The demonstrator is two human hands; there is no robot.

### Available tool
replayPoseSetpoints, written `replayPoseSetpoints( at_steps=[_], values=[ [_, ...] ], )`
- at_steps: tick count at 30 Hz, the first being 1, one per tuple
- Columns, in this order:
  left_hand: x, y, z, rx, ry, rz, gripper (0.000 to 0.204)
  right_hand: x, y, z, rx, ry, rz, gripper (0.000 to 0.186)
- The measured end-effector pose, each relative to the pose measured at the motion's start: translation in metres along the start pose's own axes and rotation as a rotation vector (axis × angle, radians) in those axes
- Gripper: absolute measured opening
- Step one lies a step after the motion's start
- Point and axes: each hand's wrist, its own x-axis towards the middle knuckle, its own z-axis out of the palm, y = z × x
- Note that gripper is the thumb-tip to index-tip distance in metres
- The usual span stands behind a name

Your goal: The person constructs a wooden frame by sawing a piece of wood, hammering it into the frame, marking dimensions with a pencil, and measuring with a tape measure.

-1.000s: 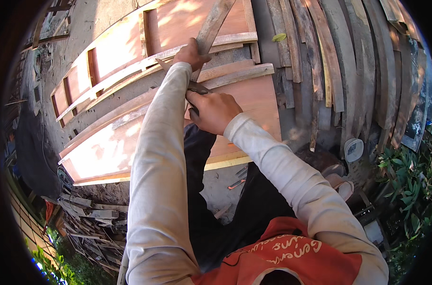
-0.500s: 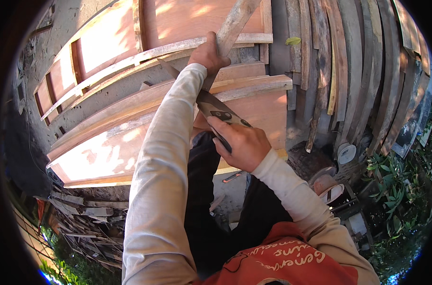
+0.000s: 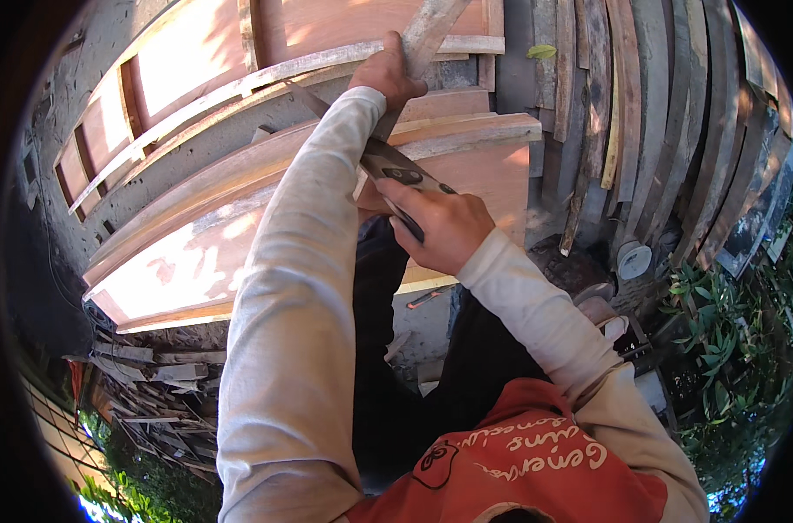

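Note:
My right hand (image 3: 443,220) is wrapped round the dark handle of a handsaw (image 3: 386,160). The blade runs up and to the left, passes beneath my left forearm, and its tip shows beyond the wrist. A rough wooden plank (image 3: 435,39) slants down from the top edge, and my left hand (image 3: 388,73) grips it, thumb on the right side. The blade lies across the lower part of this plank, just below my left hand; the exact contact is partly hidden by my left sleeve. My knee is under the plank's lower end.
Wood-framed plywood panels (image 3: 475,187) lie ahead and to the left. Several long weathered boards (image 3: 649,113) line the right side. A small orange and black tool (image 3: 424,298) is on the ground between my legs. Scrap wood (image 3: 183,372) is heaped lower left; leafy plants (image 3: 719,349) grow at right.
The whole scene sits slightly higher in the picture. My right hand with the saw has shifted a little up and left; my left hand keeps its grip on the plank.

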Motion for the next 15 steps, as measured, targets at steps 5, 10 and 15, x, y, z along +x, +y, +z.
replayPoseSetpoints(
  at_steps=[5,10,15],
  values=[
    [-0.001,-0.022,0.012,0.079,0.072,0.009,0.076,-0.162,-0.038,-0.12,0.029,-0.215,0.079,0.06],
    [0.02,-0.004,0.012,0.058,0.109,0.015,0.074,-0.03,0.033,-0.026,0.082,0.026,-0.049,0.044],
    [0.019,0.006,0.019,0.054,0.082,-0.015,0.073,-0.036,0.023,-0.009,0.055,0.035,-0.02,0.043]
  ],
)
